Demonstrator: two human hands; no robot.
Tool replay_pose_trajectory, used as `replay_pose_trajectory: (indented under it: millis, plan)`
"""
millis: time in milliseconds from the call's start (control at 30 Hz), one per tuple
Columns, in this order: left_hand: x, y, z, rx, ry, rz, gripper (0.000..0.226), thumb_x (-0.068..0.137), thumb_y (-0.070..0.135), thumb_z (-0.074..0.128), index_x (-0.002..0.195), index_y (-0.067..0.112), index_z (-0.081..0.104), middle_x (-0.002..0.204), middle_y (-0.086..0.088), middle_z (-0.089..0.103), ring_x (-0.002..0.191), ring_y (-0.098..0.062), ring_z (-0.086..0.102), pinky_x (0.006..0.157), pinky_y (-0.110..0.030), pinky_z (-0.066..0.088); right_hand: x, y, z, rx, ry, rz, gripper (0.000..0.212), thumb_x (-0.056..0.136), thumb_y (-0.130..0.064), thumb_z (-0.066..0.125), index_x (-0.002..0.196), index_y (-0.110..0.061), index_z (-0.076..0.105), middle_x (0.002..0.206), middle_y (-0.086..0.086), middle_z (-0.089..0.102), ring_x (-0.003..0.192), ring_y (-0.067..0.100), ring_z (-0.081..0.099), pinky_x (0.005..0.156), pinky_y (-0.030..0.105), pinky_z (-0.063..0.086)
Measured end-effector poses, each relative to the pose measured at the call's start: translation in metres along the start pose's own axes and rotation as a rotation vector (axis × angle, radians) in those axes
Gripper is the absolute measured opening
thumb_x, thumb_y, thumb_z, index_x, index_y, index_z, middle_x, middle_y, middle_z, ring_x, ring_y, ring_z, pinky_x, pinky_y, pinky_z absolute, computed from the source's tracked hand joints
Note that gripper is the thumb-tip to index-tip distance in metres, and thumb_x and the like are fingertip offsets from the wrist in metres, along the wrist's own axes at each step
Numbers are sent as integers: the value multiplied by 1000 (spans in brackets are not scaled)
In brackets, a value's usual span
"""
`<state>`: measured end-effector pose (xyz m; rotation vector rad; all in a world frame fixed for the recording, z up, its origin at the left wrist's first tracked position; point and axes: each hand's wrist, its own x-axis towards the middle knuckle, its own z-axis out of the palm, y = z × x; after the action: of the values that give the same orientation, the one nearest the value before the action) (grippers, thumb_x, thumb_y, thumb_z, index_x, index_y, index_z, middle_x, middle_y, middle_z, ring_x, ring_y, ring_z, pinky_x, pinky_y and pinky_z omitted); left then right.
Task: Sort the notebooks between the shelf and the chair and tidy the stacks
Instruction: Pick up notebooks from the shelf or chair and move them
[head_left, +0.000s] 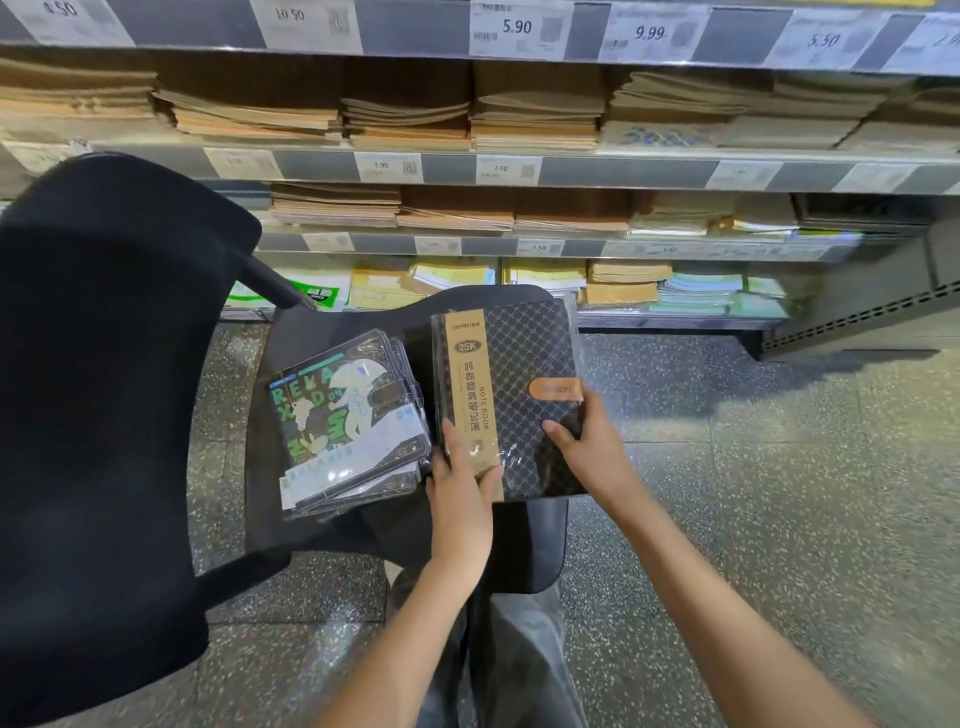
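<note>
Bottom centre: our two forearms reach up the frame over grey trousers (524, 654) and speckled floor (753, 467).

Centre: our left hand (462, 486) grasps the lower left corner of a black diamond-patterned notebook (524, 415), thumb on its tan "25K NOTE BOOK" band; our right hand (584, 441) grasps its right edge just below the tan clasp tab. The notebook, shrink-wrapped, lies on the black chair (332, 525) seat.

Centre left: a stack of clear-sleeved cartoon-cover notebooks (350, 421), slightly fanned, sits on the same seat just beside the black one. The chair back fills the left of the frame.

Upper frame: shelf (597, 156) tiers hold stacks of brown kraft notebooks (535, 111), pastel ones lowest, with price tags (517, 28) along each rail.
</note>
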<state>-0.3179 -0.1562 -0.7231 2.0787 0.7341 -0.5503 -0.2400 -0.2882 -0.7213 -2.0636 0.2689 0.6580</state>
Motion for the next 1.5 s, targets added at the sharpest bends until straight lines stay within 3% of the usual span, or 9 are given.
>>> replay_pose_trajectory:
  millis: [300, 433, 567, 767, 900, 1033, 1100, 1300, 1500]
  plan:
    - [-1, -2, 4, -298, 42, -39, 81, 89, 18, 59, 149, 27, 6, 149, -3, 26, 129, -19, 40, 96, -23, 34, 0, -1, 7, 223, 7, 21, 52, 83, -7, 66, 125, -17, 38, 107, -9, 54, 91, -3, 55, 74, 11, 48]
    - [-1, -3, 1, -389, 62, -106, 80, 85, 11, 65, 148, 25, 18, 141, -3, 30, 130, -16, 35, 95, -19, 28, -2, 2, 15, 209, 60, 34, 59, 82, -12, 68, 132, -17, 38, 123, -1, 56, 113, 15, 54, 98, 38, 45]
    - [2, -9, 2, -416, 72, -148, 80, 81, 12, 69, 146, 25, 25, 134, -6, 33, 129, -21, 36, 110, -36, 30, -7, 1, 20, 215, 97, -1, 54, 83, -9, 66, 128, -22, 40, 120, -4, 57, 112, 12, 55, 101, 42, 43]
    - [-1, -24, 10, -635, 19, -220, 80, 75, 28, 74, 142, 27, 30, 132, -9, 46, 115, -18, 54, 101, -46, 44, -8, -8, 16, 147, 108, -78, 54, 78, -18, 68, 126, -28, 45, 117, -9, 60, 110, 12, 56, 95, 47, 45]
    - [-6, -17, 11, -758, 0, -244, 45, 83, 18, 68, 124, 27, 53, 124, -9, 55, 105, -18, 60, 91, -40, 51, -10, -16, 8, 68, 84, -143, 60, 80, -17, 69, 132, -27, 41, 124, -10, 56, 116, 11, 51, 99, 45, 42]
    - [-13, -3, 1, -854, 6, -199, 46, 84, 8, 65, 127, 20, 52, 117, -3, 62, 104, -13, 61, 78, -23, 51, -14, -30, -3, 62, 101, -200, 60, 78, -19, 70, 130, -29, 42, 123, -11, 56, 115, 11, 52, 99, 46, 42]
    - [-15, 10, -8, -868, 14, -173, 48, 84, 7, 65, 128, 19, 50, 114, 1, 64, 105, -14, 60, 85, -30, 52, -17, -39, -11, 115, 113, -219, 59, 77, -17, 70, 130, -26, 44, 121, -10, 58, 114, 10, 53, 99, 44, 42]
    - [-23, 63, -42, -849, 0, -69, 45, 86, 10, 64, 122, 25, 41, 110, 8, 60, 101, -10, 58, 78, -29, 49, -30, -90, -47, 204, 165, -337, 51, 79, -3, 68, 120, -24, 47, 109, -17, 57, 102, -12, 51, 89, 9, 38]
    - [-45, 130, -100, -798, 45, 136, 48, 85, 13, 65, 119, 29, 36, 99, 22, 55, 86, 14, 55, 76, -17, 47, -51, -162, -91, 255, 254, -475, 56, 79, -5, 69, 128, -19, 46, 120, -8, 57, 114, 1, 51, 99, 19, 38]
